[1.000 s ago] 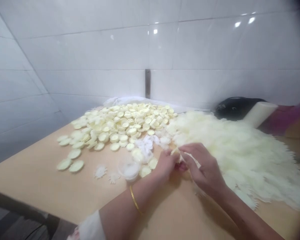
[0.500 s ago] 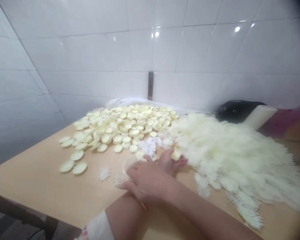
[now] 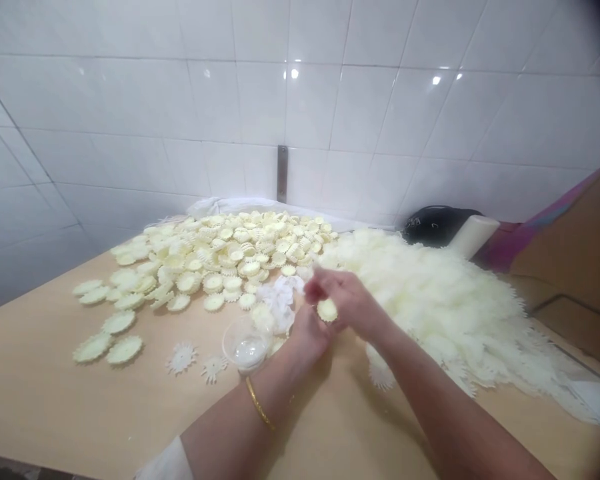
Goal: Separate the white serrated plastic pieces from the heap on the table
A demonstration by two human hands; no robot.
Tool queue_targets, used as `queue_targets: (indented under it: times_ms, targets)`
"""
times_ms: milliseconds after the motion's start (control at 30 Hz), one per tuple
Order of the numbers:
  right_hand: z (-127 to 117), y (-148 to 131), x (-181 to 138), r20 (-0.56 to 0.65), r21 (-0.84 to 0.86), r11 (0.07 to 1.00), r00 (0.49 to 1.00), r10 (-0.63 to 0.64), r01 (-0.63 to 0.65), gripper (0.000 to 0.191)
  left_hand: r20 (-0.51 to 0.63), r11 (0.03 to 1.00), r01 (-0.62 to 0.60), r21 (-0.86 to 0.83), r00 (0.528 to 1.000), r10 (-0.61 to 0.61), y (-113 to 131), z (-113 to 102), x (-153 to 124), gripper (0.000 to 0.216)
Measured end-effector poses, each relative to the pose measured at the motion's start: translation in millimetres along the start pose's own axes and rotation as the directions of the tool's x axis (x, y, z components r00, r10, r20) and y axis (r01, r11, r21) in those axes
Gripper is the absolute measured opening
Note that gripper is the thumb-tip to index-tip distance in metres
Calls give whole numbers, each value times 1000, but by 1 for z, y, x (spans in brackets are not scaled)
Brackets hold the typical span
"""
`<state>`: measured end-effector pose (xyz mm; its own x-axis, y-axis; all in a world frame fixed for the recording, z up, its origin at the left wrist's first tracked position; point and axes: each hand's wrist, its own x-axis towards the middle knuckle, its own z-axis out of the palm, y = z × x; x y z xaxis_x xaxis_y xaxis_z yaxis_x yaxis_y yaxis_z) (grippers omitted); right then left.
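Where fingers (image 3: 322,279) meet, pale disc (image 3: 327,310), facing viewer

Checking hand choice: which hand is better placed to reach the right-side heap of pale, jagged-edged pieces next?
Probably the right hand: nearer that heap, with its forearm alongside; the left hand sits farther away.

Small glare spots dot the bright tiled wall (image 3: 310,110); soft shadows cross the table (image 3: 40,393).

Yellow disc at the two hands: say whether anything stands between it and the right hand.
Nothing visible does: the yellow disc shows close beside the right hand. The clear cup stands to the left of the left hand.
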<state>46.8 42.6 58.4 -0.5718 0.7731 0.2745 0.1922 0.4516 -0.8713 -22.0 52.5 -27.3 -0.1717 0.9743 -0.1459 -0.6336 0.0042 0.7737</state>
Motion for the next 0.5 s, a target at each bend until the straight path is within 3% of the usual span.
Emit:
queue_targets:
  times_ms: [67, 167, 433, 500]
  targets:
    - [-10, 18, 3, -120, -62, 995, 991, 66, -74, 51, 16, 989, 115, -97, 993, -114, 3, 0, -1, 25]
    - [-14, 38, 4, -86, -285, 952, 992, 88, -109, 51, 14, 940, 237, -247, 970, -241, 6, 0, -3, 20]
    - [-14, 39, -2, -11, -405, 914, 1000, 26, -28, 45, 1, 925, 243, -292, 967, -254, 9, 2, -3, 17]
    - [-14, 36, -2, -39, -390, 920, 999, 18, -32, 43, 7, 924, 248, -292, 966, -257, 9, 3, -4, 18]
